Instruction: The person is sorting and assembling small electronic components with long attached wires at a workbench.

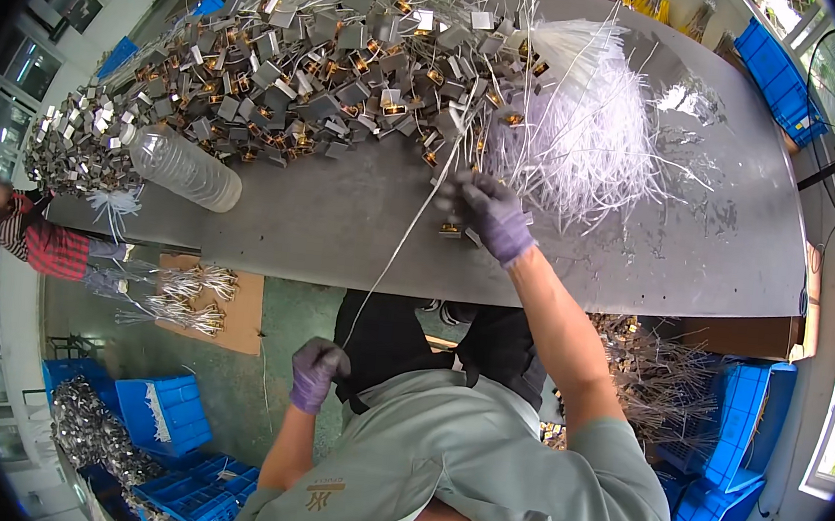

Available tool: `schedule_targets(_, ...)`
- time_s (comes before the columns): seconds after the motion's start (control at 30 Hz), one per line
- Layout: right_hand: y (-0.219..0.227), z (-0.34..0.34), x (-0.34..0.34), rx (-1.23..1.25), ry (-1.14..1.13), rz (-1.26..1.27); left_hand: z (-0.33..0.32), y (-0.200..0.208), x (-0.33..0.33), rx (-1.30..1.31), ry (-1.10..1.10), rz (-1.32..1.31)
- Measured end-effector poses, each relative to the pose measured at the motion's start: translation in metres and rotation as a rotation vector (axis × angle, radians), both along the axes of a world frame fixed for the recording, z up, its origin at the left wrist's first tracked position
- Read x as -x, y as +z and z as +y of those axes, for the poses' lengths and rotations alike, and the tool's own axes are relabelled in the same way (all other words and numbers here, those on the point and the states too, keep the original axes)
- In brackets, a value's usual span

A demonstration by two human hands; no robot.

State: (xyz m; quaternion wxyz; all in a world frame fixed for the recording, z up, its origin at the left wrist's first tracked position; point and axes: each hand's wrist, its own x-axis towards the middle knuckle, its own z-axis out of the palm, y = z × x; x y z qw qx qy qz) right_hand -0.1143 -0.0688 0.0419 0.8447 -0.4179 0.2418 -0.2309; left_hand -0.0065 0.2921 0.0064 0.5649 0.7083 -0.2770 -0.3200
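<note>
Up from L hand: wht wire, passing nr R hand.

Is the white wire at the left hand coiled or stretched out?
Stretched out: the white wire runs in a long, slightly bowed line from the left hand over the table.

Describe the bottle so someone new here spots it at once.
Find the grey table, then the heap of boxy metal parts across its far side. Toward the heap's left end, on its near side, is the bottle. Its rounded, clear plastic body sets it apart from the small parts beside it.
</note>
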Motion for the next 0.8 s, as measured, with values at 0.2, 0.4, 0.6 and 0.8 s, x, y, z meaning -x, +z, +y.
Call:
schedule_targets(0.2,0.005,-0.029,-0.031,-0.015,-0.292,0.098,0.046,-0.032,-0.01,-0.107,0.048,0.023)
schedule_targets(0.4,0.005,-0.02,-0.038,-0.026,-0.307,0.091,0.051,-0.035,-0.016,-0.1,0.075,0.126)
schedule_targets(0.6,0.008,-0.024,-0.045,-0.057,-0.214,-0.006,0.059,-0.031,-0.019,-0.154,0.048,0.179)
schedule_targets(0.8,0.031,-0.075,-0.071,-0.024,-0.335,-0.088,0.107,-0.049,-0.022,-0.195,0.098,0.274)
